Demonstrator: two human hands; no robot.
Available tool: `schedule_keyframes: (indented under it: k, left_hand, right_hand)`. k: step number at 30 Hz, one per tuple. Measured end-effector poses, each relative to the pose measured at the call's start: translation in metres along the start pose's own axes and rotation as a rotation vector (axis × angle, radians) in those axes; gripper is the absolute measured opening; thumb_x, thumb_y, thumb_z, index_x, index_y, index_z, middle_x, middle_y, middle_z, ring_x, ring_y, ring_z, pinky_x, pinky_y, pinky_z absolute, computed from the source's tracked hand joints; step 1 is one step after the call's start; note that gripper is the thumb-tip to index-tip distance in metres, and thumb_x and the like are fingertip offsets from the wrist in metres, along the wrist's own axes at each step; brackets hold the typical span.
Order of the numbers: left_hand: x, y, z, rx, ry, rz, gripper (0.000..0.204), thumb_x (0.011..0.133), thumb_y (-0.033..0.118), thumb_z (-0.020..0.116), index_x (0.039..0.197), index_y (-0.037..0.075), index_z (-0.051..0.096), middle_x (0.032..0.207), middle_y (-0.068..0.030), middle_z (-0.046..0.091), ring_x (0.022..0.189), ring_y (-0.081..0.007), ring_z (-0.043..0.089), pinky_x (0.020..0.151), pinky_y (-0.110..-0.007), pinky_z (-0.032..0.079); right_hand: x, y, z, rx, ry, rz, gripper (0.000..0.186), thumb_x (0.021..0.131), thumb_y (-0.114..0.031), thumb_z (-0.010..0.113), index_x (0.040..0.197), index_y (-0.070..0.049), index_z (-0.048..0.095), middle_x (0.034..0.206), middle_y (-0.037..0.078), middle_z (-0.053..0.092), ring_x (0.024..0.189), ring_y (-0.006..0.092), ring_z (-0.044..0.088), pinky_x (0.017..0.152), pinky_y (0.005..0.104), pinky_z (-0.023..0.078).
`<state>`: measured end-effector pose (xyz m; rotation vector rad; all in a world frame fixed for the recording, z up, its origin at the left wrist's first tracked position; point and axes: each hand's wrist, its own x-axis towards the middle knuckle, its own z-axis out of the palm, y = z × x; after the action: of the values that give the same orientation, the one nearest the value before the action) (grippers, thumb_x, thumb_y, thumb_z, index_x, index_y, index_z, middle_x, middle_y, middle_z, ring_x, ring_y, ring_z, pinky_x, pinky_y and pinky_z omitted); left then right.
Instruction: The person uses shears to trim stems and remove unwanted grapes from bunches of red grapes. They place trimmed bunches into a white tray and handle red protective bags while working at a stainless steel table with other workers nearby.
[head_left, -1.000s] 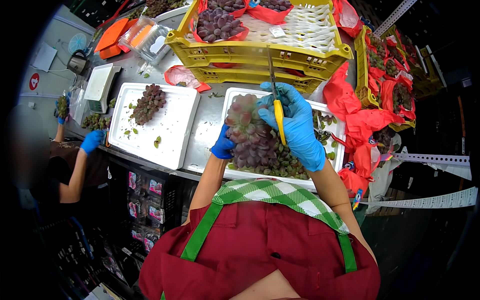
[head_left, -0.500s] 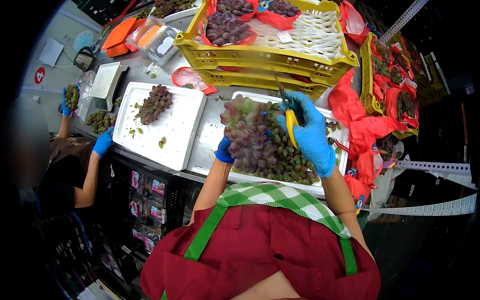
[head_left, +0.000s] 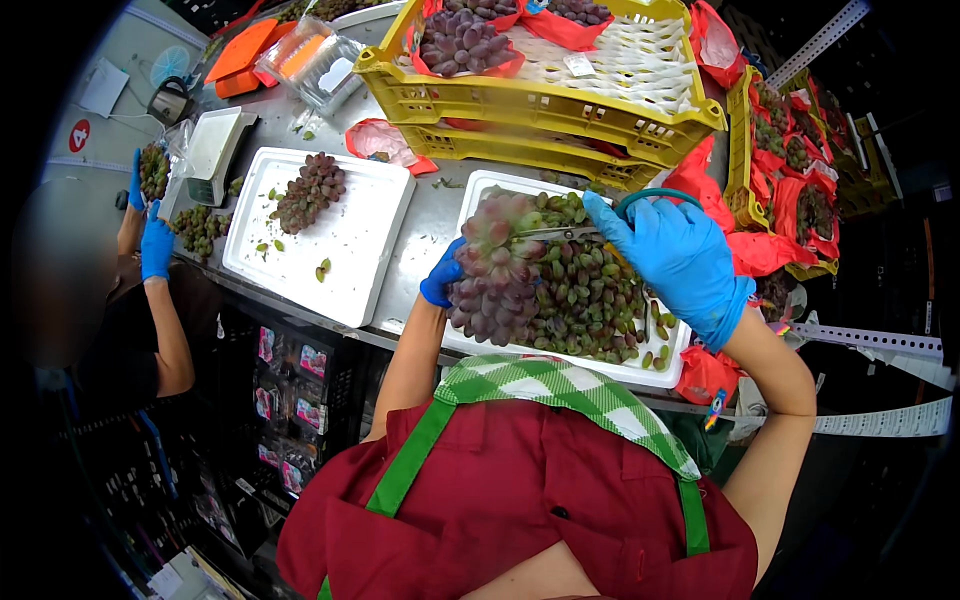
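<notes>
My left hand (head_left: 441, 274), in a blue glove, grips a large bunch of pinkish-purple grapes (head_left: 492, 290) from its left side, fingers partly hidden behind it. My right hand (head_left: 672, 262), also blue-gloved, is closed on scissors (head_left: 560, 234) with teal and yellow handles; the blades lie level at the bunch's upper right, and their tips are too small to make out among the berries. Beneath both hands a white tray (head_left: 662, 372) holds many greenish grapes (head_left: 590, 310). To the left, another white tray (head_left: 350, 305) holds a smaller dark bunch (head_left: 310, 195) and a few loose berries.
Stacked yellow crates (head_left: 540, 120) with red-wrapped grapes stand behind. More crates (head_left: 740, 170) and red wrappers (head_left: 760, 255) are at right. At left are a scale (head_left: 215, 140), plastic boxes (head_left: 310, 75), an orange object (head_left: 240, 65) and a co-worker's gloved hands (head_left: 157, 245) with grapes.
My right hand has swung rightward and turned, bringing the scissors from upright to nearly level across the bunch. The bunch stays in my left hand. The co-worker's lower hand has moved up and left.
</notes>
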<state>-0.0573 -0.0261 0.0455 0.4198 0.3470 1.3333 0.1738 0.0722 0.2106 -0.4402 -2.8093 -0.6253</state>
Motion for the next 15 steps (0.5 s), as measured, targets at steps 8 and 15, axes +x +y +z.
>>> schedule_keyframes:
  k: [8, 15]
  left_hand:
    - [0.008, -0.005, -0.003, -0.870, -0.397, -0.381, 0.038, 0.090, 0.020, 0.039, 0.125, 0.003, 0.033, 0.114, -0.0159, 0.047, 0.094, -0.0264, 0.054, 0.071, -0.034, 0.049]
    - [-0.005, -0.011, -0.028, -0.910, -0.213, -0.426, 0.033, 0.091, 0.031, 0.039, 0.110, 0.006, 0.045, 0.096, -0.0113, 0.053, 0.076, -0.0258, 0.056, 0.052, -0.033, 0.047]
  right_hand:
    - [0.002, 0.003, 0.008, 0.004, -0.015, -0.088, 0.055, 0.074, -0.006, 0.052, 0.127, -0.015, 0.041, 0.074, 0.000, 0.047, 0.065, 0.0144, 0.049, 0.057, 0.0271, 0.042]
    - [0.001, 0.005, 0.013, 0.119, -0.088, -0.081, 0.050, 0.074, -0.009, 0.053, 0.122, -0.015, 0.044, 0.073, 0.001, 0.049, 0.063, 0.0166, 0.051, 0.055, 0.0287, 0.043]
